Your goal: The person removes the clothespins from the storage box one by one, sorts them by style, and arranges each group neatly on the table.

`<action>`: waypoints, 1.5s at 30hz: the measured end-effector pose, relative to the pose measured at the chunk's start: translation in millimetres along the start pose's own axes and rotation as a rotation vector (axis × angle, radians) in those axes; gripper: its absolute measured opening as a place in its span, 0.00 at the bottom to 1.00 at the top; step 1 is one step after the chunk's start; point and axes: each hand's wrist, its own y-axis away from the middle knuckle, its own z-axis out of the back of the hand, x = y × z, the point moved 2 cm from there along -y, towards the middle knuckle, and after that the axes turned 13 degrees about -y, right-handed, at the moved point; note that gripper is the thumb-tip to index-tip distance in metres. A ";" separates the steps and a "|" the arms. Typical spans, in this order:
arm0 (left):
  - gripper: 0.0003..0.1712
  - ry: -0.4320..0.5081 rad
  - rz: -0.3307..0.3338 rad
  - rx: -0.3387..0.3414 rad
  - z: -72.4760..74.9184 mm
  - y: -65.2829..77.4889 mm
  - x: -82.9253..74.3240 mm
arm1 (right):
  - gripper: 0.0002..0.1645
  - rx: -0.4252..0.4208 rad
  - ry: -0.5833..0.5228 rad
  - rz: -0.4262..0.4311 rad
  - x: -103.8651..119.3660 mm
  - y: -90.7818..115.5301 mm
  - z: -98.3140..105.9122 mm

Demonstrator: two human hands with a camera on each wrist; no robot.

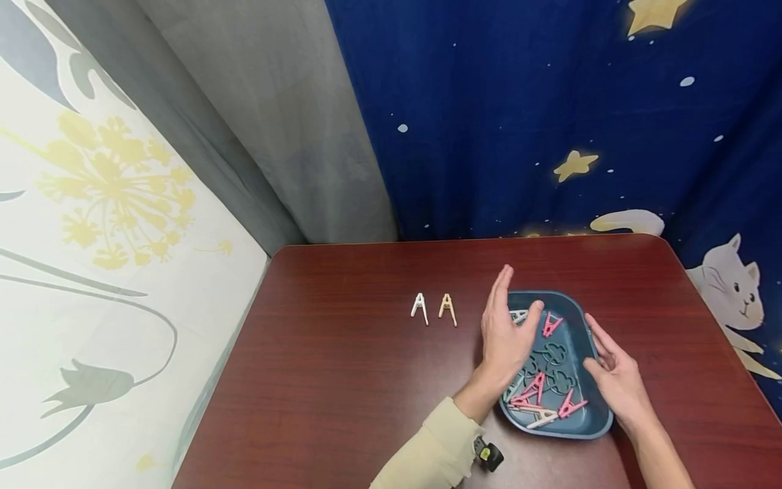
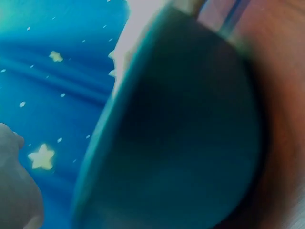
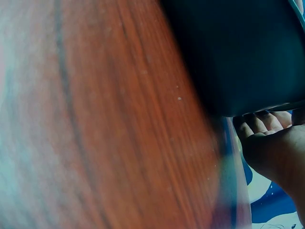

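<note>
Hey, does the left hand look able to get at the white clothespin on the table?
Probably yes: only the beige clothespin lies between the left hand and the white clothespin, seemingly low enough on the table to reach over.

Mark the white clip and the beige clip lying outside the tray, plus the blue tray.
White clip (image 1: 419,300): head view, on its narrow joined end.
Beige clip (image 1: 447,301): head view, on its narrow joined end.
Blue tray (image 1: 574,350): head view, on its bare floor.

Two clothespins (image 1: 419,302) lie on one table (image 1: 342,367); one tray (image 1: 589,426) holds at least six more clothespins (image 1: 551,326), some overlapping; two hands (image 1: 506,339) show.
</note>
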 end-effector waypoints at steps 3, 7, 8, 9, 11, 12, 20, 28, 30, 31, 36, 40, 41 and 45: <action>0.41 -0.023 0.005 0.028 -12.2 12.6 -2.2 | 0.45 -0.005 0.007 -0.007 -0.3 1.4 0.0; 0.41 -0.048 0.048 0.063 -25.7 26.7 -2.9 | 0.45 -0.005 0.008 -0.008 -1.1 1.7 0.2; 0.41 -0.048 0.072 0.069 -27.8 28.8 -2.7 | 0.45 -0.004 0.006 -0.005 -1.2 1.6 0.1; 0.41 -0.045 0.098 0.074 -29.5 30.4 -2.5 | 0.45 -0.002 0.002 -0.002 -1.1 1.4 -0.1; 0.41 -0.049 0.147 0.085 -31.6 31.9 -2.2 | 0.45 -0.002 -0.005 0.008 -0.7 1.2 0.0; 0.41 -0.055 0.164 0.086 -32.4 32.1 -2.0 | 0.45 -0.001 -0.010 0.012 -0.6 1.2 0.0; 0.38 -0.158 0.236 0.074 -35.1 31.0 -0.4 | 0.45 0.016 -0.032 0.006 2.7 1.4 0.2; 0.42 -0.212 0.344 0.134 -37.7 30.6 -1.1 | 0.45 0.013 -0.012 -0.010 2.2 2.9 0.2; 0.43 -0.219 0.365 0.142 -38.4 30.6 -1.5 | 0.45 0.009 -0.005 -0.013 1.4 2.4 0.6; 0.43 -0.224 0.374 0.144 -39.0 30.6 -1.3 | 0.45 0.007 -0.001 -0.014 1.2 2.4 0.6; 0.40 -0.240 0.377 0.125 -38.9 30.1 0.3 | 0.45 0.003 0.014 -0.014 0.3 1.6 0.3; 0.38 -0.226 0.355 0.107 -37.0 28.4 2.7 | 0.45 0.006 0.012 0.004 0.9 0.4 -0.2; 0.37 -0.222 0.348 0.107 -36.8 27.9 3.5 | 0.45 0.007 0.008 0.007 1.1 0.1 -0.4; 0.35 -0.204 0.343 0.131 -35.5 26.4 6.0 | 0.45 0.009 -0.009 0.012 0.8 -0.2 -1.3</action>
